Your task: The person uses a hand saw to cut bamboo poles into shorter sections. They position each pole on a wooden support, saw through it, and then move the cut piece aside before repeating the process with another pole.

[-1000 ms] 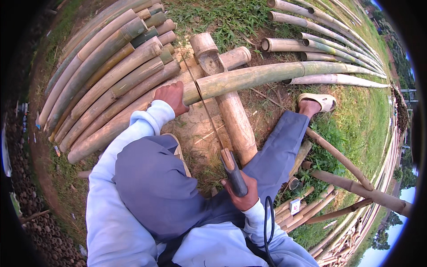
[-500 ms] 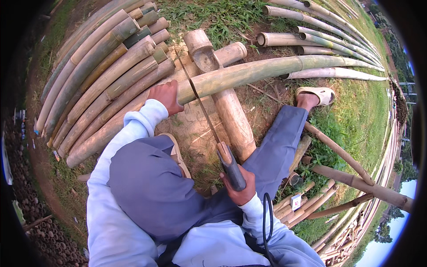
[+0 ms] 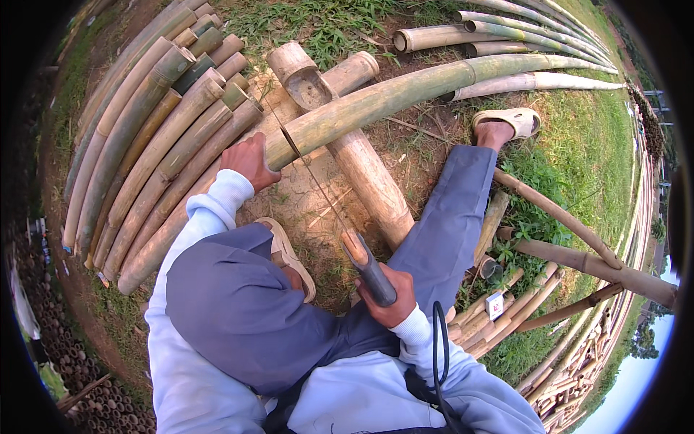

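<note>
Whole view had swung since a second earlier: the long bamboo pole (image 3: 405,90) and the things around it sat farther left and higher, while the saw (image 3: 354,248) stayed slanted across the pole. Left hand (image 3: 251,163) was clasped over the long bamboo pole just left of the saw's blade, fingertips hidden. Right hand (image 3: 394,295), well below the pole, was wrapped round the saw's dark handle. Blade crossed the pole near that left hand; couldn't tell cut depth. Thick support log (image 3: 369,181) ran under the pole, its notched end showing above it; crosspiece (image 3: 352,72) lay just above the pole. Bamboo stack (image 3: 152,101) was left of the pole, other poles (image 3: 437,37) above its right half, pale pole (image 3: 535,82) just below that half. Beige shoe (image 3: 517,124) was farther below; small white box (image 3: 495,305) sat on short bamboo pieces (image 3: 524,309), well below the pole.
</note>
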Motion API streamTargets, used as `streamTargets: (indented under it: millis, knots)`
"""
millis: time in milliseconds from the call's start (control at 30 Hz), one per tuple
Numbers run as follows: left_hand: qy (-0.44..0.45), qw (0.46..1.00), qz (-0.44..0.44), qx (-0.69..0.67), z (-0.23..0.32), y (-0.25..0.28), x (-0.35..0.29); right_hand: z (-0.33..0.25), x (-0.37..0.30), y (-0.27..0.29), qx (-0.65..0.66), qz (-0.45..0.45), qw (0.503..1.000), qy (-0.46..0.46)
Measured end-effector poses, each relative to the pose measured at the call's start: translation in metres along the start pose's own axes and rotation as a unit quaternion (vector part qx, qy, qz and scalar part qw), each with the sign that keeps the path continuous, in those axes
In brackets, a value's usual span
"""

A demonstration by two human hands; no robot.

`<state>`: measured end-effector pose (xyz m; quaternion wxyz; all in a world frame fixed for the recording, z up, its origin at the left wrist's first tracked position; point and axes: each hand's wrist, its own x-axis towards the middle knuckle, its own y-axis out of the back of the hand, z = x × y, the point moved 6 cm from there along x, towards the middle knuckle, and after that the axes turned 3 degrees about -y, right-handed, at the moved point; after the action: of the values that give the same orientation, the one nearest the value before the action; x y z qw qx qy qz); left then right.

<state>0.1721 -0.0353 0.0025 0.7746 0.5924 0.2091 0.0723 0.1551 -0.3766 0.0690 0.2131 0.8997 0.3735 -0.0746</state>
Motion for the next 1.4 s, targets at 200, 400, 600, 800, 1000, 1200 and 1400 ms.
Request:
streamTargets:
  millis: [200, 400, 600, 800, 1000, 1200, 1400]
  knots:
    - [0.016, 0.999, -0.020, 0.021, 0.000, -0.005, 0.000, 0.003, 0.001, 0.007, -0.008, 0.006, 0.998, 0.055]
    - [-0.024, 1.000, -0.016, 0.009, 0.005, -0.014, -0.010, 0.013, 0.089, -0.031, -0.019, 0.016, 0.998, 0.063]
    - [0.054, 0.998, 0.040, 0.018, -0.045, 0.021, -0.013, 0.012, -0.033, 0.022, -0.022, -0.022, 0.994, 0.107]
    - [0.039, 0.997, -0.054, 0.034, -0.046, 0.007, -0.010, -0.029, -0.027, 0.038, -0.082, 0.014, 0.984, 0.158]
    - [0.033, 0.999, -0.023, 0.034, -0.073, 0.025, -0.013, -0.027, -0.019, 0.064, -0.073, 0.121, 0.984, 0.104]
    - [0.056, 0.994, 0.006, 0.093, -0.095, 0.122, -0.003, -0.011, -0.009, 0.082, -0.050, 0.172, 0.978, 0.103]
    - [0.096, 0.975, 0.090, 0.180, -0.130, 0.242, 0.048, -0.035, 0.005, 0.090, 0.043, 0.226, 0.971, 0.072]
